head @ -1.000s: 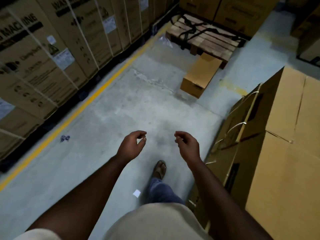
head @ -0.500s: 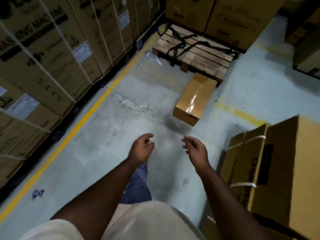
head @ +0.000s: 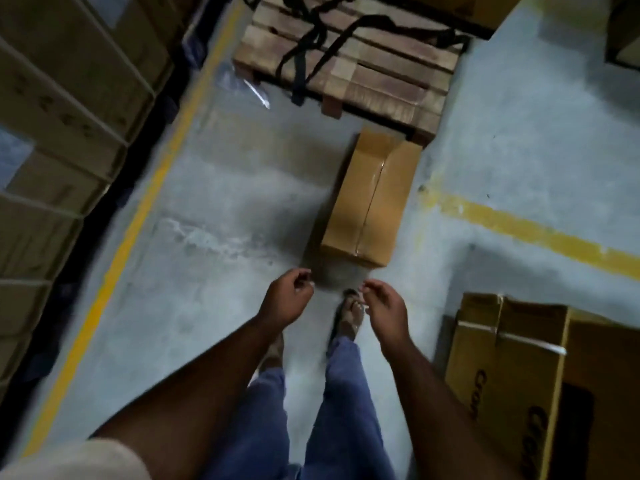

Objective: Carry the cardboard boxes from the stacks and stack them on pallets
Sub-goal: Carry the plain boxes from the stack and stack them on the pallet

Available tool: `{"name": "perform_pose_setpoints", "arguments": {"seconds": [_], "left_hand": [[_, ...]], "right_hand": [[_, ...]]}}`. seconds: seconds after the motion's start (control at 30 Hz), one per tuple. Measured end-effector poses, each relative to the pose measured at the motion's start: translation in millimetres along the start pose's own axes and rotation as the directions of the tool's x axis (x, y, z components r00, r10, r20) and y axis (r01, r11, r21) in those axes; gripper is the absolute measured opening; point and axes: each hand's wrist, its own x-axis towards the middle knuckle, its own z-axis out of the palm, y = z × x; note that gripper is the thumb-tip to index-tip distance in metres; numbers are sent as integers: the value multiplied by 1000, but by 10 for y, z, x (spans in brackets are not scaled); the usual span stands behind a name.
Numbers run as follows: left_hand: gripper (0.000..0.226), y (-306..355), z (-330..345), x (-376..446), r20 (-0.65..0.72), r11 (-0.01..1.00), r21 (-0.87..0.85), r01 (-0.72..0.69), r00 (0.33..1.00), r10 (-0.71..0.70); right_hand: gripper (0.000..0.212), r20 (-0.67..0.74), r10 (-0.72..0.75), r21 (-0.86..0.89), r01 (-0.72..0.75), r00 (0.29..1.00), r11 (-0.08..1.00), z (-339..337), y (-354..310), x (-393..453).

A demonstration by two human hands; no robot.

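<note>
Along the left edge stands a row of tall strapped cartons [head: 59,109], their faces blurred, with a yellow floor line [head: 138,220] running beside them up the grey concrete floor [head: 214,202]. Near the far end of that line a scrap of clear plastic film [head: 247,85] lies just beside the corner of a wooden pallet [head: 377,74], which has black straps [head: 311,46] draped across its slats and no box on it.

The left hand [head: 285,299] hangs in front of the body with its fingers loosely curled and nothing in them. Just right of it, beyond a sandalled foot [head: 348,317], the right hand [head: 384,308] is held the same way, fingers relaxed and curled, holding nothing.

Ahead of both hands a taped cardboard box [head: 372,199] lies on the floor, its far end touching or nearly touching the pallet's near edge. A second yellow line [head: 533,233] crosses the floor to its right. At the lower right stands a large printed carton [head: 512,372] bound with white strapping.
</note>
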Motion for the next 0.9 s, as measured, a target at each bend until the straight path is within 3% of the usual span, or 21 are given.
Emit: {"name": "perform_pose_setpoints", "arguments": {"seconds": [0.13, 0.23, 0.3, 0.4, 0.47, 0.57, 0.63, 0.67, 0.73, 0.77, 0.83, 0.9], "left_hand": [[37, 24, 365, 1044, 31, 993, -13, 117, 993, -116], [42, -207, 880, 1948, 38, 972, -58, 229, 973, -227], [40, -350, 1195, 2455, 17, 963, -56, 263, 965, -263], [54, -593, 1688, 3194, -13, 966, 19, 256, 967, -256], [81, -658, 1870, 3569, 18, 955, 28, 297, 955, -297], [114, -863, 2030, 3940, 146, 922, -55, 383, 917, -372], [118, -1060, 2030, 4076, 149, 918, -42, 393, 911, -384], [118, -1116, 2016, 4108, 147, 920, -42, 389, 913, -380], [109, -1098, 1963, 4078, 177, 916, -80, 394, 910, -376], [98, -1030, 1915, 4012, 205, 915, -93, 392, 907, -368], [75, -878, 1828, 3874, 219, 930, -101, 354, 920, -326], [55, -672, 1647, 3557, 144, 955, -107, 275, 955, -259]], "right_hand": [[18, 28, 111, -22, -110, 993, 994, 173, 286, 1244], [29, 120, 55, -262, -22, 991, 965, 341, 745, 2164], [37, 164, 59, -267, -13, 985, 964, 456, 1030, 2655], [50, -59, 31, -272, -46, 998, 961, 441, 1516, 3417], [72, -84, -7, -399, -28, 996, 917, 314, 1769, 3808], [111, 103, 123, -569, -43, 987, 821, 225, 2079, 4093], [122, 4, 148, -530, -123, 989, 839, 230, 2148, 4121], [124, -72, 197, -410, -209, 978, 888, 212, 2171, 4142], [113, -72, 364, -55, -368, 928, 928, 169, 2134, 4168], [99, -30, 402, 32, -401, 915, 915, 147, 2097, 4125], [77, -32, 340, -50, -341, 940, 939, 67, 2017, 3982], [62, -96, 216, -91, -225, 972, 970, -103, 1799, 3648]]}}
